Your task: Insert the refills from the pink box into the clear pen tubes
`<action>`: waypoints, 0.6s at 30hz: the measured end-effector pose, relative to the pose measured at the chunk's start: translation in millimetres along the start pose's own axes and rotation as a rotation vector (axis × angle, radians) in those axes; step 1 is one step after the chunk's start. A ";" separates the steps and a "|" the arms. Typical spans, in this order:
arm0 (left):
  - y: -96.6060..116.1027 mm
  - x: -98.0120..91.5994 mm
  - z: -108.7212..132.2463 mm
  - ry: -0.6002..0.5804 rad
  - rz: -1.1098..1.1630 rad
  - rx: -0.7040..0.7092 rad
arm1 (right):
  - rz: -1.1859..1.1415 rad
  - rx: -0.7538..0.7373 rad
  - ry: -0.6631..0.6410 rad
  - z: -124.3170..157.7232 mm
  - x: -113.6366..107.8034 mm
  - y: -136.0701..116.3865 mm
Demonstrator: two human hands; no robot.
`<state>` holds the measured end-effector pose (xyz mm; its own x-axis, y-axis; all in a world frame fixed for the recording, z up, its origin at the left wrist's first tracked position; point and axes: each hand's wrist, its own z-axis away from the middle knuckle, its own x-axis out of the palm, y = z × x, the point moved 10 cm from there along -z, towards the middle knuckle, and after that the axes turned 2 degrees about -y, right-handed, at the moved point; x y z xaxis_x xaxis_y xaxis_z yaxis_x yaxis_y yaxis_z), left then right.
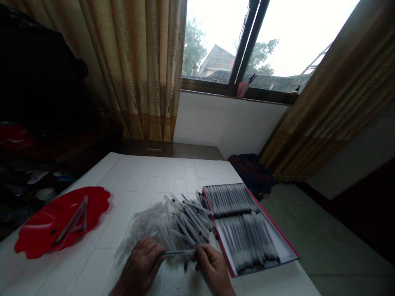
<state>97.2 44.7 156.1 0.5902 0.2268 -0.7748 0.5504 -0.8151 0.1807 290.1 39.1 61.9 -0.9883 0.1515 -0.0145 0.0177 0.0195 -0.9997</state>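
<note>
One clear-barrelled pen [179, 253], in the head view, lies nearly level between two bare hands above the near part of the white table [135, 181]. The left hand [144, 260] has its fingers curled closed on the pen's left end; the right hand [212, 265] pinches the other end between thumb and fingertips, leaving the middle of the barrel uncovered. Just beyond the hands lies a loose heap of translucent tubes [140, 226], running into black-tipped pens [191, 222] that reach the edge of a shallow red-edged box [284, 246]. Inside that box, pens lie side by side in two rows. Well to the left, a scalloped red plate [33, 234] bears a few slender tubes [70, 224].

The pen should prove very light and fairly stiff, its smooth round barrel apt to roll or slip, and thin plastic could crack if bent hard. A fingertip hold near each end, pulling or pushing straight along its length, looks the safest.
</note>
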 end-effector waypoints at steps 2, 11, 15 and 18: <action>-1.1 1.9 0.2 -0.015 0.015 -0.009 | 0.005 0.010 0.002 0.1 -0.2 1.0; -6.0 7.2 4.6 -0.028 0.032 -0.033 | -0.044 -0.045 0.025 0.4 -4.5 3.7; -7.6 11.5 8.3 -0.056 0.037 -0.044 | -0.040 -0.083 0.036 0.9 -6.0 0.8; -8.3 13.8 10.7 -0.066 0.042 -0.046 | -0.042 -0.094 0.035 1.5 -6.0 -2.4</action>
<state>94.5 48.8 137.4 0.5738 0.1557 -0.8040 0.5534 -0.7974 0.2406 295.7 36.6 64.4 -0.9827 0.1830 0.0294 -0.0076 0.1188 -0.9929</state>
